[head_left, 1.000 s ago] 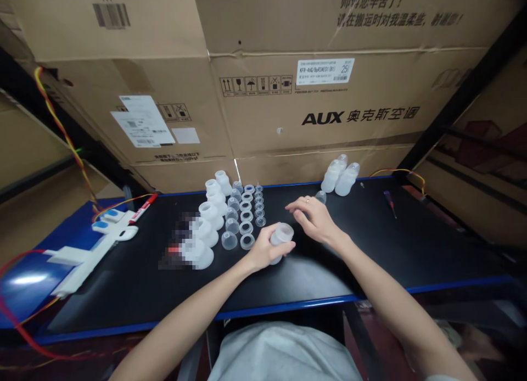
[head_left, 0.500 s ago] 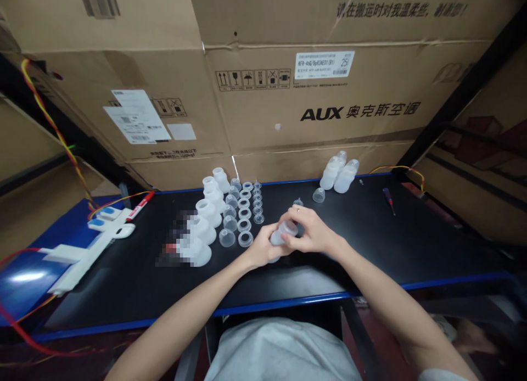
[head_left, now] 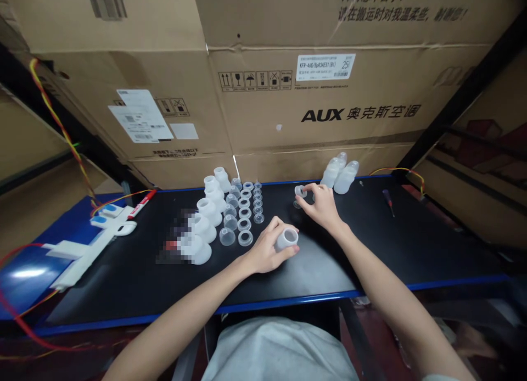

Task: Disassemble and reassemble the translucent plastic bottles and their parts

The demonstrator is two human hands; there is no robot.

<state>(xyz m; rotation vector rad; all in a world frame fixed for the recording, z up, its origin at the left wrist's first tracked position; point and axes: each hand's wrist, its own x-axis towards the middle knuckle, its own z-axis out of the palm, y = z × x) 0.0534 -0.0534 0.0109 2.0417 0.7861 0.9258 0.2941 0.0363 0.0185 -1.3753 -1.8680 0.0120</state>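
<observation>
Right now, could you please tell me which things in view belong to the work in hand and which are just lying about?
Seemingly in use:
open bottle in the left hand
ring-like piece in the right hand
rows of matching bottles, domed caps, rings
capped bottles

Apparently just lying about:
screwdriver
red-and-white marker
power strip

Pretty decent indoor light here, with the cardboard (head_left: 255, 117) beyond both hands fairly evenly lit. A soft, pale sheen is thrown across the black tabletop (head_left: 288, 282) just bodyward of the left hand (head_left: 269, 249), and a white hotspot is blown out on the blue surface (head_left: 37, 290) way off to its left. Well right of the right hand (head_left: 323, 205), everything's left dim and smeary. Forearms (head_left: 177, 320) get stretched toward the bottom corners.
</observation>
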